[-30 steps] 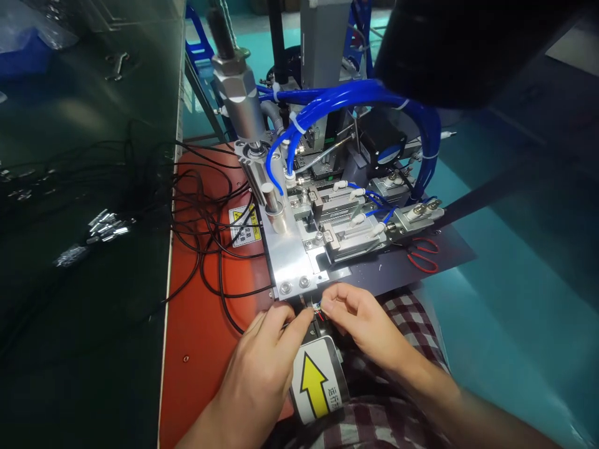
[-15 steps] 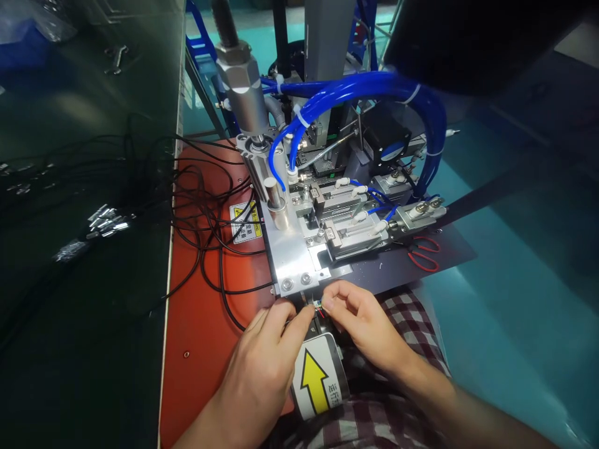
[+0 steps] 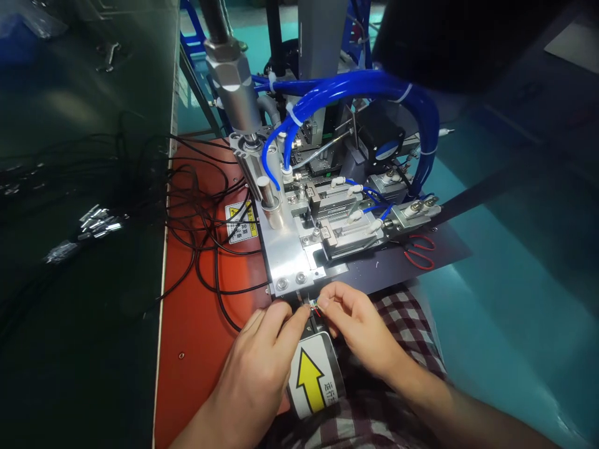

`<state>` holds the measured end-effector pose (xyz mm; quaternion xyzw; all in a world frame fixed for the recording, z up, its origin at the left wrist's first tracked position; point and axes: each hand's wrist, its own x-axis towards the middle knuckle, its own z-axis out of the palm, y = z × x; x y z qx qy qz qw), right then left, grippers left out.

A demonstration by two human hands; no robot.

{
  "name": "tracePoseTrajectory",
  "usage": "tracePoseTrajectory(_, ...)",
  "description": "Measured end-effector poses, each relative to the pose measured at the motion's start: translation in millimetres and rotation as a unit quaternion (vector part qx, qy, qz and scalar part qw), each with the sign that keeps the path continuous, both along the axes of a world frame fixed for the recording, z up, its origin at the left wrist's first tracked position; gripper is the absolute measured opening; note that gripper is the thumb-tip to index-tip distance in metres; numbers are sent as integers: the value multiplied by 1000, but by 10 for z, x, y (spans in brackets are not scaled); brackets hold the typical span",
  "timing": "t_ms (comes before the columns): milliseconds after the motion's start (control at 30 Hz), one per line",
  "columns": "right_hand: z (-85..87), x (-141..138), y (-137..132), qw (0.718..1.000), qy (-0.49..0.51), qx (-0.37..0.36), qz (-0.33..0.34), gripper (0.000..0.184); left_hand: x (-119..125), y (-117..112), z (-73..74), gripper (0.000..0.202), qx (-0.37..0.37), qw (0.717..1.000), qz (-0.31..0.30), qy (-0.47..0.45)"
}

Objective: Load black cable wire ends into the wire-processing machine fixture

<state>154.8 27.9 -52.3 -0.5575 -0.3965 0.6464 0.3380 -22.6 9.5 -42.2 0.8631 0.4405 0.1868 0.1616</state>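
Observation:
My left hand (image 3: 262, 362) and my right hand (image 3: 355, 324) meet just below the front edge of a small metal machine (image 3: 299, 243). Both pinch the end of a thin black cable whose coloured wire tips (image 3: 314, 307) show between my fingertips. The wire tips sit close under the machine's silver front plate (image 3: 287, 262), beside a dark block. Below my hands lies a white label with a yellow arrow (image 3: 311, 377). How far the cable runs behind my left hand is hidden.
Loops of black cable (image 3: 201, 218) spread over the orange mat (image 3: 201, 324) at left. Blue air hoses (image 3: 346, 87) arch over the machine. Red-handled scissors (image 3: 418, 249) lie on the dark plate at right. A dark bench (image 3: 84, 187) with small metal parts fills the left.
Both hands have crept slightly up toward the machine's front plate, still pinching the wire end. The view has shifted a little; nothing else has moved.

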Motion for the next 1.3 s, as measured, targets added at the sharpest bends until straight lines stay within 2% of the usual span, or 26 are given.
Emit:
tracePoseTrajectory(200,3,22,25,1000,8,-9,24,28,1,29,-10,40,35,999,-24,2)
tracePoseTrajectory(400,-11,4,-37,991,-82,104,-15,20,19,47,6,38,60,998,-36,9)
tracePoseTrajectory(600,8,-17,2,1000,-2,-9,11,22,-7,18,3,43,29,999,-32,20)
tracePoseTrajectory(700,-29,7,8,1000,-11,8,2,21,-15,18,-16,45,31,999,-30,16)
tracePoseTrajectory(867,-53,67,15,999,13,12,29,26,-25,23,-45,47,23,999,-23,-7)
tracePoseTrajectory(1067,-24,59,26,993,-70,94,1,19,-16,28,-40,42,41,999,-27,-13)
tracePoseTrajectory(1300,-95,21,-30,982,-104,161,0,16,8,54,-14,36,53,998,-37,-13)
